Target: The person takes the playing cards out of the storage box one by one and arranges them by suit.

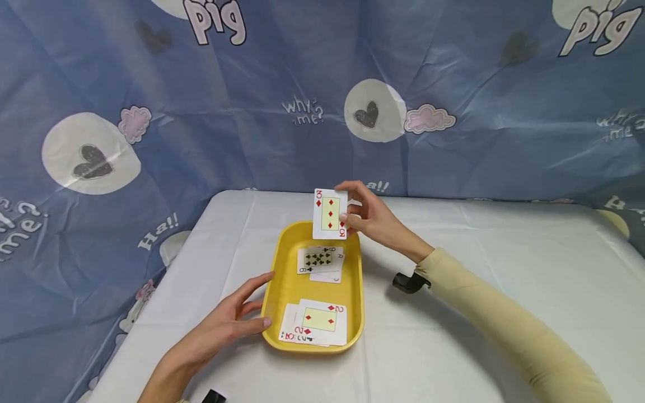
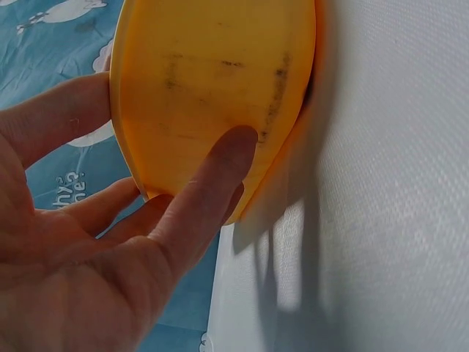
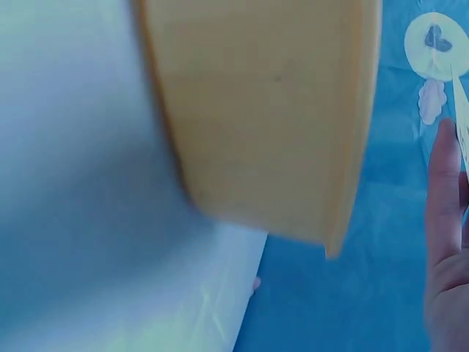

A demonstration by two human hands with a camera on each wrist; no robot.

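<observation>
My right hand pinches a three of diamonds playing card by its right edge, face toward me, above the far end of the yellow tray. In the right wrist view only a sliver of the card shows beside a finger. My left hand touches the tray's left side with spread fingers and thumb. The left wrist view has the thumb against the outer wall. Inside the tray, a nine of clubs overlaps other cards at the far end. Nearer me, a two of diamonds lies over other cards.
The tray stands on a white-covered table. A blue printed cloth hangs behind and beside it. Black wrist straps or mounts show near both wrists.
</observation>
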